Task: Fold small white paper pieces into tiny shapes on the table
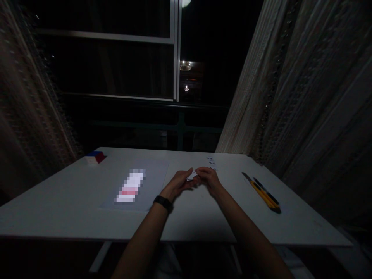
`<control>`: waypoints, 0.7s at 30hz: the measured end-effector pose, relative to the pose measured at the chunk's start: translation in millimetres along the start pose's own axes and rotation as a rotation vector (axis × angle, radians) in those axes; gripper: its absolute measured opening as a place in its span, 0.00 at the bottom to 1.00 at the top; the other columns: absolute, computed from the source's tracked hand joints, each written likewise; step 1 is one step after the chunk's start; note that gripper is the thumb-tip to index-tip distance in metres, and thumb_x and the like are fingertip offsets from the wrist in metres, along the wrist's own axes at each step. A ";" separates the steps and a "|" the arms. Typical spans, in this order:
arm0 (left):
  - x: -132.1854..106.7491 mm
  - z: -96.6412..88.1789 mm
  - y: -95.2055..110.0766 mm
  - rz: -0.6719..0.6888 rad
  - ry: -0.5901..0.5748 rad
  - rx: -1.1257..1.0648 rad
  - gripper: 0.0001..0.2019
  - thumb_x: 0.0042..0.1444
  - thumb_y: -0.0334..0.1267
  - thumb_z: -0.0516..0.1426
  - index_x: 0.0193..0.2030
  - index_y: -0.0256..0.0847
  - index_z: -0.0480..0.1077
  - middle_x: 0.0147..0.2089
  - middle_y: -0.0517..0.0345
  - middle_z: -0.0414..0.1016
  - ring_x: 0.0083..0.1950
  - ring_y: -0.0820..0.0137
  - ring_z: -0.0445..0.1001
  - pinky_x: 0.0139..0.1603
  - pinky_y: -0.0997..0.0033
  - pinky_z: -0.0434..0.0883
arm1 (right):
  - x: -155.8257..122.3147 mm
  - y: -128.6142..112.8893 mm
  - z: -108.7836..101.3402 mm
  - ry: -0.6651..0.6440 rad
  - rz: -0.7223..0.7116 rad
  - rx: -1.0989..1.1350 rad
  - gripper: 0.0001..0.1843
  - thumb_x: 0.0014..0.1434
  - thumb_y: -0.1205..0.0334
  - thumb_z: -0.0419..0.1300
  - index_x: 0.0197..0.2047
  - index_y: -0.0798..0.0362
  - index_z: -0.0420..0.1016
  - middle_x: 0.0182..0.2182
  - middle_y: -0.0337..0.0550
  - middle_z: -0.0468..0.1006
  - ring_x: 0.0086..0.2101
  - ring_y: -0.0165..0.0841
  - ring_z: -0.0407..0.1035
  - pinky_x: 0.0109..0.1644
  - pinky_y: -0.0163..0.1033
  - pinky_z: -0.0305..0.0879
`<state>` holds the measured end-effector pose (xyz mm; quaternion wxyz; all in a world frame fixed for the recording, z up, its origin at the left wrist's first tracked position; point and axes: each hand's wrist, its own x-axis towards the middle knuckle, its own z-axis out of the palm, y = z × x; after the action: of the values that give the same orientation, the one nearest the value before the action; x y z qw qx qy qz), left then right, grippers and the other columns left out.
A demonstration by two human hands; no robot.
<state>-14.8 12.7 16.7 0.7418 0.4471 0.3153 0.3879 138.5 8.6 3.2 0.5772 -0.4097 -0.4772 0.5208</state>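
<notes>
Both my hands meet above the middle of the white table point(58, 209). My left hand point(177, 185), with a black watch on its wrist, and my right hand point(209, 180) pinch a small white piece of paper point(192, 176) between their fingertips. The fingers of both hands are closed on it. Just beyond the hands, a few small white paper scraps point(211, 162) lie on the table.
A grey mat point(154, 182) with a blurred white and red item point(130, 186) lies to the left. A yellow utility knife point(260, 191) and a dark pen point(266, 190) rest at the right. A red, white and blue block point(95, 156) sits at the far left corner. Curtains flank a dark window.
</notes>
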 end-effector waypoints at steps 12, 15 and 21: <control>5.3 -1.1 -7.5 0.081 -0.001 0.116 0.22 0.46 0.52 0.60 0.32 0.30 0.71 0.24 0.50 0.73 0.25 0.71 0.73 0.24 0.76 0.66 | -9.2 -0.4 11.1 -0.045 0.061 0.087 0.15 0.36 0.60 0.67 0.30 0.53 0.71 0.19 0.35 0.73 0.21 0.30 0.69 0.27 0.36 0.66; 5.3 -0.3 -7.9 0.078 0.011 0.144 0.22 0.46 0.53 0.59 0.32 0.30 0.71 0.24 0.50 0.73 0.24 0.71 0.72 0.22 0.77 0.65 | -10.4 0.6 13.4 -0.054 0.064 0.097 0.14 0.36 0.62 0.67 0.29 0.54 0.71 0.18 0.34 0.72 0.19 0.28 0.67 0.25 0.35 0.65; 5.6 -0.4 -6.4 0.066 0.020 0.161 0.21 0.48 0.52 0.59 0.33 0.31 0.71 0.26 0.49 0.74 0.25 0.71 0.73 0.22 0.77 0.65 | -7.7 -3.2 9.4 -0.023 0.069 0.126 0.13 0.36 0.64 0.66 0.29 0.53 0.73 0.20 0.35 0.72 0.22 0.31 0.70 0.28 0.37 0.68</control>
<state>-10.5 15.7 10.1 0.6872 0.5115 0.3378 0.3898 130.0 0.3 7.3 0.5781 -0.3826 -0.4357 0.5741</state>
